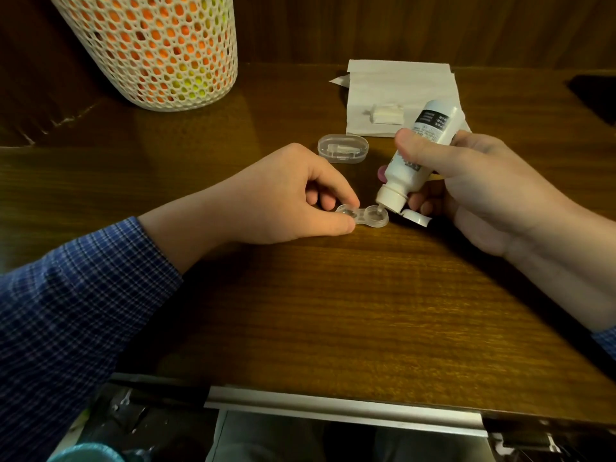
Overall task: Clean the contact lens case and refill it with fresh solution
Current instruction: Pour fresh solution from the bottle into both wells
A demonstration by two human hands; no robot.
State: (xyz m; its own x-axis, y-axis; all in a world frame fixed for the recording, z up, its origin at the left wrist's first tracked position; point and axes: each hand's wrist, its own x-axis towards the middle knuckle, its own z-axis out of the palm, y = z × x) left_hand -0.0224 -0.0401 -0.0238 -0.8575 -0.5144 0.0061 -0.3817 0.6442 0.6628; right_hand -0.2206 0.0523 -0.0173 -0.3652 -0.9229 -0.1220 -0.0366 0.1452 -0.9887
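Note:
A clear two-well contact lens case (365,217) lies on the wooden table (333,295), both wells uncovered. My left hand (283,195) pinches its left well between thumb and fingers. My right hand (483,188) grips a white solution bottle (416,158), tipped nozzle-down with the tip over the right well. The bottle's flip cap (416,217) hangs open beside the case. A pink cap (382,171) peeks out behind the bottle.
A small clear plastic box (343,148) sits just behind the case. A white tissue (400,91) with a small folded pad on it lies at the back. A tall mesh-covered cylinder (150,48) stands at the back left. The table's front edge runs along the bottom.

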